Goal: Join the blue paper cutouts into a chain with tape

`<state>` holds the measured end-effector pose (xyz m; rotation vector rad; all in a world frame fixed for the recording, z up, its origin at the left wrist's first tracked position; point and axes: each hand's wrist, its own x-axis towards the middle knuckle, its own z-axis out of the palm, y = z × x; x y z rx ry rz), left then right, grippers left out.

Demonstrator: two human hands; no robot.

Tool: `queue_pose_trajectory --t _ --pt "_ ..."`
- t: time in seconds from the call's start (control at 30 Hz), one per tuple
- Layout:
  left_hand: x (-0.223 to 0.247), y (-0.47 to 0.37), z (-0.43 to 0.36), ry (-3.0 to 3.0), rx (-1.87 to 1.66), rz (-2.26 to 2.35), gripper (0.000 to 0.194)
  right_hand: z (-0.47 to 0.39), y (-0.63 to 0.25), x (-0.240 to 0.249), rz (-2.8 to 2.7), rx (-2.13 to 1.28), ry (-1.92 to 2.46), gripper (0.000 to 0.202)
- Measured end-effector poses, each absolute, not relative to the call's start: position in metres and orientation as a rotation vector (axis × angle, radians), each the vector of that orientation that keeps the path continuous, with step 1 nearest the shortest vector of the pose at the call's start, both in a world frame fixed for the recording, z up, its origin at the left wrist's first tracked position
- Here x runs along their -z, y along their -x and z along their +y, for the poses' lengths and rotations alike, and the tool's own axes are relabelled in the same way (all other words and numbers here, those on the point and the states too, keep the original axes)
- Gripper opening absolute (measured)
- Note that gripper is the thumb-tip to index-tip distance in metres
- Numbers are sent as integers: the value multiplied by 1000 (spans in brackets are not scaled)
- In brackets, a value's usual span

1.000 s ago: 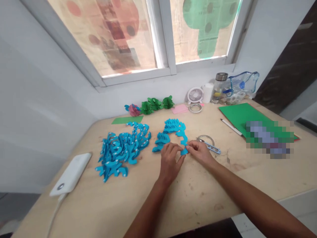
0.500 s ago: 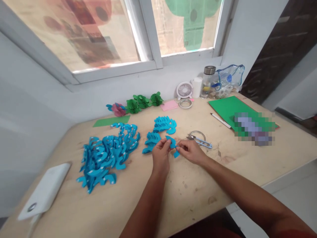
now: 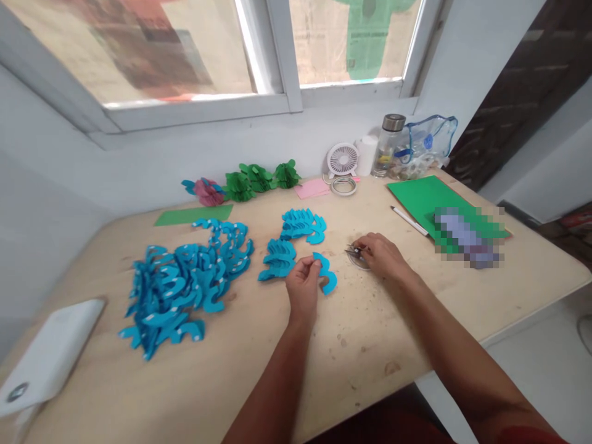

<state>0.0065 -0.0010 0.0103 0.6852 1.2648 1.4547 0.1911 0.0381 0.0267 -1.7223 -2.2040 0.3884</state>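
Note:
My left hand (image 3: 303, 279) pinches a wavy blue paper strip (image 3: 328, 282) by its upper left edge, the rest of the strip hanging out to the right. Over to the right, my right hand (image 3: 380, 254) has its fingers closed on a pair of thread snips (image 3: 352, 251); the blades point left and the handle is hidden under the hand. Beneath the snips, part of a thin ring-shaped roll (image 3: 357, 264) shows. Two bundles of folded blue paper strips, a nearer one (image 3: 279, 259) and a farther one (image 3: 303, 223), lie just beyond my left hand.
A large heap of blue paper strips with white dots (image 3: 180, 283) covers the left side. A white power bank (image 3: 50, 351) lies at the left edge. Along the wall stand green paper flowers (image 3: 256, 179), a small fan (image 3: 343, 160) and a bottle (image 3: 386, 148). Green sheets (image 3: 420, 194) lie right.
My right hand has let go of the blue paper strip and moved right onto the thread snips. The left hand keeps its hold on the strip. The view has shifted slightly.

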Motion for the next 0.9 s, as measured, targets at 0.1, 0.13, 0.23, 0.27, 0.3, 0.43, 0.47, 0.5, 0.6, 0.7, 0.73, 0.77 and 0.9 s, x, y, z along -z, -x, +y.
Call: queue_pose_trajectory --t 0.1,0.13,0.23,0.27,0.3,0.43,0.47,0.5,0.6,0.7,0.73,0.77,0.9 --pt "-14 -6 -2 -689 -1457 1269 25 37 -190 -27 -2219 -372 1724 24" --pt "-14 -6 -2 -695 -1456 1269 25 37 -190 -27 -2210 -361 1740 23" --pt "-15 -7 -3 -713 -1443 1262 23 37 -192 -28 -2179 -342 1810 21" --pt "-14 -7 -4 -718 -1440 1261 22 37 -192 -28 -2174 -345 1825 21" --pt "-14 -7 -4 -724 -1436 1259 22 37 -192 -28 -2171 -354 1832 22" --pt "-13 -9 -4 -760 -1456 1240 31 37 -193 -28 -2095 -451 1816 24" --pt "-12 -9 -4 -781 -1471 1237 37 38 -193 -28 -2053 -498 1804 23" --pt "-12 -9 -4 -810 -1487 1236 45 38 -193 -28 -2004 -556 1781 23" --pt "-9 -9 -4 -945 -1516 1226 56 37 -191 -28 -1833 -809 1623 21" --pt "-5 -7 -3 -1125 -1511 1227 37 36 -186 -30 -1665 -1083 1414 26" --pt "-3 -6 -3 -1194 -1494 1242 28 35 -183 -30 -1628 -1140 1363 28" --pt "-2 -6 -4 -1260 -1470 1264 22 34 -181 -30 -1605 -1175 1325 29" --pt "-1 -6 -5 -1410 -1403 1319 20 31 -169 -27 -1605 -1196 1269 30"
